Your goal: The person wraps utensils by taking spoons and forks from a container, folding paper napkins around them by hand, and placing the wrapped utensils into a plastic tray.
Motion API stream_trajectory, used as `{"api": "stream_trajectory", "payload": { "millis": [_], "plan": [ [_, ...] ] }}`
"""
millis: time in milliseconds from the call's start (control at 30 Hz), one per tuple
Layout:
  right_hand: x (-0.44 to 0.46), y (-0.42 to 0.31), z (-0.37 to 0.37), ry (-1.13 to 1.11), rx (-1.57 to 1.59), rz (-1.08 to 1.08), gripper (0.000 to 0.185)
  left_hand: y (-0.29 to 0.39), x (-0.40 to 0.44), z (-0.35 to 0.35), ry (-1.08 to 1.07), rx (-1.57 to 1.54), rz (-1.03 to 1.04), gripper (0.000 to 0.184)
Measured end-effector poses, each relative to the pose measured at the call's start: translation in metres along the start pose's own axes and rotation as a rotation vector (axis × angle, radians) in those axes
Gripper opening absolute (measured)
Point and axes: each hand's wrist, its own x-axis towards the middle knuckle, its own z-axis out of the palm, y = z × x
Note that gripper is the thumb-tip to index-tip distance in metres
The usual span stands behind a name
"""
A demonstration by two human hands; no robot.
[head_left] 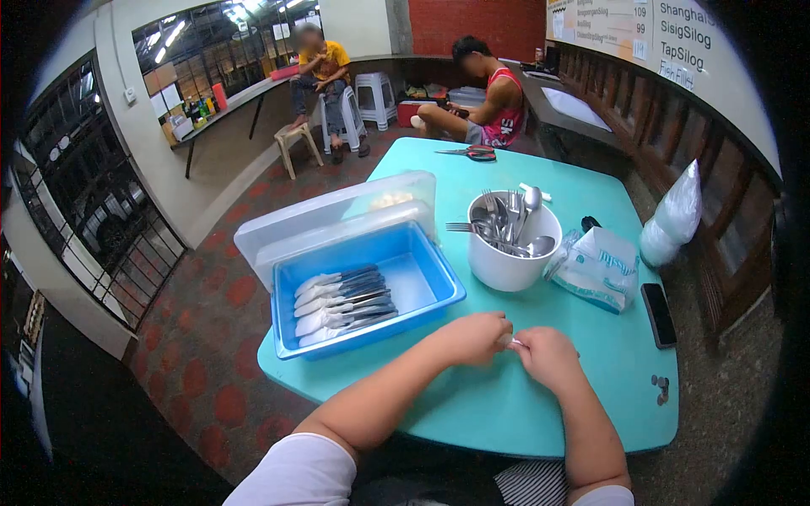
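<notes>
My left hand (475, 339) and my right hand (550, 357) meet over the front of the turquoise table (498, 413), fingers closed. Between them shows a small whitish, shiny piece (509, 341); most of it is hidden in the fingers. To the left, a blue tub (422, 291) holds several sets of cutlery (337, 308) with white tissue wrapped round one end, laid side by side. Beyond my hands stands a white bucket (510, 271) full of loose forks and spoons (506, 221). A plastic pack of tissues (599, 268) lies right of the bucket.
A clear lid (329, 221) leans behind the tub. Scissors (472, 153) lie at the far edge. On the right are a phone (658, 314), coins (661, 390) and a roll of plastic bags (672, 221). Two people (321, 63) (494, 97) sit beyond the table.
</notes>
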Motion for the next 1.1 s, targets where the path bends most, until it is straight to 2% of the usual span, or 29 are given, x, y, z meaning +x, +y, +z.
{"api": "stream_trajectory", "payload": {
  "millis": [100, 200, 400, 500, 533, 600, 633, 700, 833, 900, 1000, 1100],
  "plan": [
    [0.003, 0.008, 0.011, 0.082, 0.074, -0.047, 0.016, -0.005, 0.004, 0.003, 0.088, 0.027, -0.007, 0.011],
    [0.010, 0.024, 0.023, 0.078, 0.302, -0.074, 0.019, 0.002, 0.002, -0.005, 0.194, 0.077, 0.039, 0.011],
    [0.018, 0.040, 0.011, -0.352, 1.207, 0.327, 0.027, -0.001, 0.012, -0.003, 0.412, 0.273, 0.301, 0.009],
    [0.016, 0.037, 0.010, -0.181, 0.915, 0.144, 0.022, 0.004, 0.011, 0.000, 0.450, 0.228, 0.258, 0.014],
    [0.011, 0.031, 0.010, -0.100, 0.729, 0.128, 0.021, 0.003, 0.011, 0.003, 0.469, 0.211, 0.237, 0.016],
    [0.007, 0.016, 0.003, 0.067, 0.352, 0.078, 0.018, -0.001, 0.008, 0.008, 0.332, 0.096, 0.127, 0.021],
    [0.007, 0.016, 0.005, 0.090, 0.302, 0.031, 0.017, -0.003, 0.007, 0.011, 0.262, 0.038, 0.073, 0.023],
    [0.006, 0.019, 0.009, 0.137, 0.201, -0.062, 0.016, -0.008, 0.006, 0.011, 0.158, 0.008, 0.110, 0.026],
    [0.006, 0.016, 0.010, 0.168, 0.116, -0.047, 0.017, -0.010, 0.009, 0.008, 0.064, -0.033, 0.088, 0.027],
    [0.007, 0.017, 0.009, 0.162, 0.102, -0.056, 0.017, -0.011, 0.010, 0.014, 0.106, 0.084, 0.076, 0.025],
    [0.009, 0.024, 0.013, 0.056, 0.107, 0.002, 0.020, -0.009, 0.010, 0.014, 0.162, 0.227, 0.128, 0.018],
    [0.010, 0.033, 0.014, -0.218, 0.408, 0.150, 0.025, -0.006, 0.010, 0.012, 0.161, 0.296, 0.199, 0.010]
  ]
}}
